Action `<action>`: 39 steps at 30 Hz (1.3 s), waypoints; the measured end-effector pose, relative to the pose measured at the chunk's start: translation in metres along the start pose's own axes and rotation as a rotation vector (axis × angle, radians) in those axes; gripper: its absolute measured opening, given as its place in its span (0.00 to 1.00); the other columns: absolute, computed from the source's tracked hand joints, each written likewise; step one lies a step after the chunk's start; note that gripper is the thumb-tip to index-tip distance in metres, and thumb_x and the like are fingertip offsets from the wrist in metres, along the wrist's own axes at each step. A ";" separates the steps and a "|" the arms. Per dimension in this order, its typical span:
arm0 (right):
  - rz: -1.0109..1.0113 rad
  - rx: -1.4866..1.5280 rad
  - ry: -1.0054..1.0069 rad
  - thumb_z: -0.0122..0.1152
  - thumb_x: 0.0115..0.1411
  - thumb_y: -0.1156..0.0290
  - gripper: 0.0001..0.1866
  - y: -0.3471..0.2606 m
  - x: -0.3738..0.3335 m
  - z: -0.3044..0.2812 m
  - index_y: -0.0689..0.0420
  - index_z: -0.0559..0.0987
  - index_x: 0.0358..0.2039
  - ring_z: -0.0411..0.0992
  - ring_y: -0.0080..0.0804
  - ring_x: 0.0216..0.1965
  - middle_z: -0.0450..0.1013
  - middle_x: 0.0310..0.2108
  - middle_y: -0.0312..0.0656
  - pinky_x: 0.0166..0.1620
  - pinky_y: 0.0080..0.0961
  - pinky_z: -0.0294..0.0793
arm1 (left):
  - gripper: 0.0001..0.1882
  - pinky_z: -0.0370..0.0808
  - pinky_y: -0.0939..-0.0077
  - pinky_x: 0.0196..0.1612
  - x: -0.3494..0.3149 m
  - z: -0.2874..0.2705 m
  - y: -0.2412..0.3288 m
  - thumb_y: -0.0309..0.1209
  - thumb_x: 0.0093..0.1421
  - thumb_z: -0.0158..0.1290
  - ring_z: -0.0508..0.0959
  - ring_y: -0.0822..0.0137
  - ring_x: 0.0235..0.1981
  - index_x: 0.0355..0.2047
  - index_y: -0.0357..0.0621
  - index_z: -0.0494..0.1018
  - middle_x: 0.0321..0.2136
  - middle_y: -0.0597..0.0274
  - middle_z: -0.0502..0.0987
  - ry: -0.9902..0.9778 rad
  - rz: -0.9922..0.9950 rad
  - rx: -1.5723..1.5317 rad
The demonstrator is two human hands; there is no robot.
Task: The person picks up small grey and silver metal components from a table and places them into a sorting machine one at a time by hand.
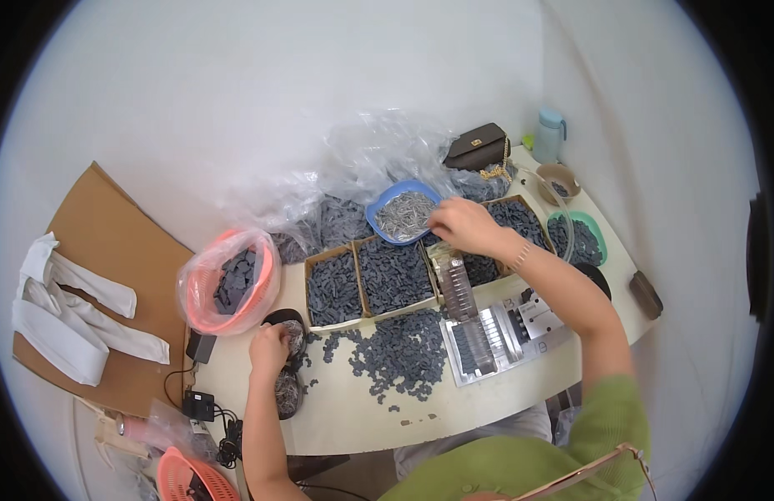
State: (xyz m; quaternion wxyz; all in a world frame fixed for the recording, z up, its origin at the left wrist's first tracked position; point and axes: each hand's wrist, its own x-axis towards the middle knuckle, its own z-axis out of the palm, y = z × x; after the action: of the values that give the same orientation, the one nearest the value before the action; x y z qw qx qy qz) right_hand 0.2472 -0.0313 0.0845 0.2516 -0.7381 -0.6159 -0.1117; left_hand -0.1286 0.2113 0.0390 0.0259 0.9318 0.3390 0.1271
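Observation:
My left hand [270, 346] reaches to a small dark dish [295, 326] of fine silvery pieces, its fingertips drawn together at the rim. Just below it lies a second dark dish [288, 395] with similar contents. My right hand [463, 225] is beside the right edge of a blue bowl [373, 219] full of thin metal pins, fingers pinched; whatever they hold is too small to make out. Under that forearm are a clear ribbed plastic part [458, 288] and a metal fixture [505, 338] on the table. Loose small dark grey parts [399, 351] lie in front of the boxes.
Cardboard boxes [335, 324] of grey parts line the table's back. A pink basket [270, 284] stands left, a green tray [602, 236] right. Behind are plastic bags [378, 142], a dark handbag [477, 146] and a blue bottle [549, 138]. Cables [228, 434] hang at the left edge.

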 end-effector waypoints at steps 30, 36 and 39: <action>0.144 0.341 0.004 0.57 0.51 0.69 0.07 0.007 0.027 0.013 0.60 0.78 0.26 0.75 0.45 0.30 0.76 0.25 0.48 0.36 0.37 0.74 | 0.07 0.65 0.61 0.48 -0.066 0.050 0.265 0.25 0.45 0.61 0.72 0.57 0.44 0.27 0.45 0.77 0.38 0.60 0.74 0.080 0.604 -0.607; -0.045 0.302 -0.462 0.56 0.51 0.70 0.06 -0.041 -0.069 -0.024 0.59 0.77 0.26 0.75 0.43 0.28 0.75 0.27 0.46 0.35 0.35 0.74 | 0.11 0.66 0.60 0.47 -0.076 0.048 0.262 0.28 0.46 0.62 0.72 0.56 0.45 0.32 0.46 0.78 0.41 0.59 0.74 0.140 0.732 -0.480; -0.202 0.023 -0.349 0.57 0.50 0.71 0.07 -0.056 -0.113 -0.006 0.62 0.74 0.27 0.74 0.42 0.32 0.73 0.28 0.46 0.35 0.36 0.75 | 0.14 0.67 0.58 0.49 -0.086 0.049 0.260 0.33 0.49 0.60 0.72 0.55 0.47 0.38 0.45 0.78 0.43 0.55 0.74 0.167 0.782 -0.315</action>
State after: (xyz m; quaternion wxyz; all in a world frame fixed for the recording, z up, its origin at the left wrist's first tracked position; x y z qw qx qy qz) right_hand 0.1695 -0.1243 0.0490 0.1367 -0.6779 -0.7223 0.0004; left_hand -0.0174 -0.0417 0.0072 0.0901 0.9614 -0.0625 0.2524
